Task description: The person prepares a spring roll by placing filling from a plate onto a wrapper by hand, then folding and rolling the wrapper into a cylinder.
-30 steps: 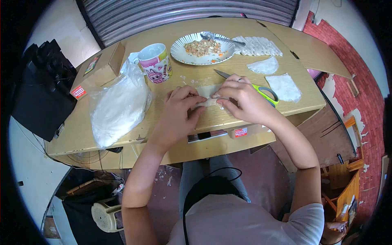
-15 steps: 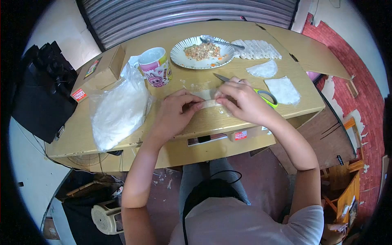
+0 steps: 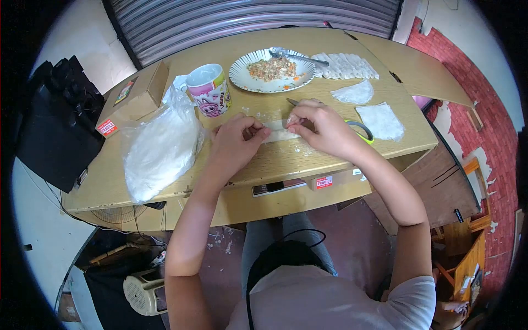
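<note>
Between my two hands a thin white spring roll wrapper (image 3: 279,134) lies on the table, partly rolled along its near edge. My left hand (image 3: 240,140) pinches its left end with curled fingers. At the right end, my right hand (image 3: 319,125) has thumb and fingertips closed on the wrapper. Scissors (image 3: 363,132) with green-yellow handles lie partly hidden under my right hand. Beyond them are a half-round wrapper piece (image 3: 353,92) and a square stack of wrappers (image 3: 380,121). A plate (image 3: 240,82) of chopped filling (image 3: 272,69) with a spoon (image 3: 302,57) stands farther back.
Finished white rolls (image 3: 346,66) sit in a row at the back right. A patterned mug (image 3: 212,96), a plastic bag of white stuff (image 3: 159,148) and a cardboard box (image 3: 137,93) stand on the left. The table's front edge (image 3: 264,180) runs below my hands.
My left hand has shifted slightly up, its fingers more curled. My right hand has drawn back a little toward the right, its fingers bunched at the wrapper's end.
</note>
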The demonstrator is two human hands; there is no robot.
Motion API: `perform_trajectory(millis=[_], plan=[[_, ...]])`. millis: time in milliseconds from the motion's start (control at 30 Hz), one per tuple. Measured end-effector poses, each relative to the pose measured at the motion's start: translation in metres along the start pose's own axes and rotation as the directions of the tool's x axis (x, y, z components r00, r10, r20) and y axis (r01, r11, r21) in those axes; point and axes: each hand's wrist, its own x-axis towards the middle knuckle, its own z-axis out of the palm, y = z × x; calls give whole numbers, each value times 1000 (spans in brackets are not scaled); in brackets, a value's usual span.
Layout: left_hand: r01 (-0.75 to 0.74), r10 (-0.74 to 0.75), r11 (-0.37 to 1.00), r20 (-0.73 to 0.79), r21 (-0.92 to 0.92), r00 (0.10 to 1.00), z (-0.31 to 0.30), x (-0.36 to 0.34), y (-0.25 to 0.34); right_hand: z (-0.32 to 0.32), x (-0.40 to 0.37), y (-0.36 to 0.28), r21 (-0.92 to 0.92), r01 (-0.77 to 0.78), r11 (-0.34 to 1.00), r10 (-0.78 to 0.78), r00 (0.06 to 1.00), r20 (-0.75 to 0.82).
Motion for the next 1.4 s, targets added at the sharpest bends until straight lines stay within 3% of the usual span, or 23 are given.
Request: perform_trajectory(millis=[100,133,167,200,267,300,367,467,633,700,767,933,1033,1100,1200,1333,1400], plan=[[28,-27,996,8,-85,1000,2,-1,5,1,0,-6,59,9,998,-10,1000,12],[-65,56,989,-63,-135,996,4,-1,4,2,-1,-6,60,9,998,-9,1000,12],[-160,136,971,-138,-178,981,6,0,4,2,-4,-6,-63,91,994,-91,996,2],[-159,136,971,-137,-179,981,7,-1,4,3,-5,-5,-186,171,968,-174,985,2],[-358,386,915,-149,186,910,7,-5,6,5,-6,1,-208,202,957,-204,979,12],[-358,386,915,-151,186,910,7,-7,7,5,-5,2,-230,233,945,-235,972,21],[-356,429,853,-124,382,895,6,-12,11,-2,-6,-1,-231,236,944,-230,972,53],[-394,459,851,-127,347,880,2,-20,22,-4,-5,1,-187,260,947,-250,965,79],[-367,408,855,-38,367,912,-3,-16,18,-3,-1,-4,-81,217,973,-211,975,74],[-344,368,870,-1,352,930,-7,-15,16,-2,-3,-14,-21,84,996,-82,993,80],[-419,465,858,-102,297,879,-7,-15,10,4,-9,-26,-19,31,999,-30,998,61],[-359,395,905,-133,229,909,-3,-30,17,13,-14,-42,-49,-70,996,70,998,-5],[-340,370,912,-101,230,923,1,-38,21,10,-12,-39,-44,-93,995,94,995,36],[-346,366,915,-69,209,928,3,-38,23,1,-11,-41,61,-174,983,167,979,117],[-357,373,916,-61,186,926,3,-36,23,-6,-22,-26,7,-49,999,49,999,-2],[-398,409,888,-2,229,912,1,-33,22,-15,-37,-29,4,-63,998,63,998,-14],[-411,419,875,27,255,908,-2,-31,22,-14,-47,-33,-108,55,993,-56,998,-8]])
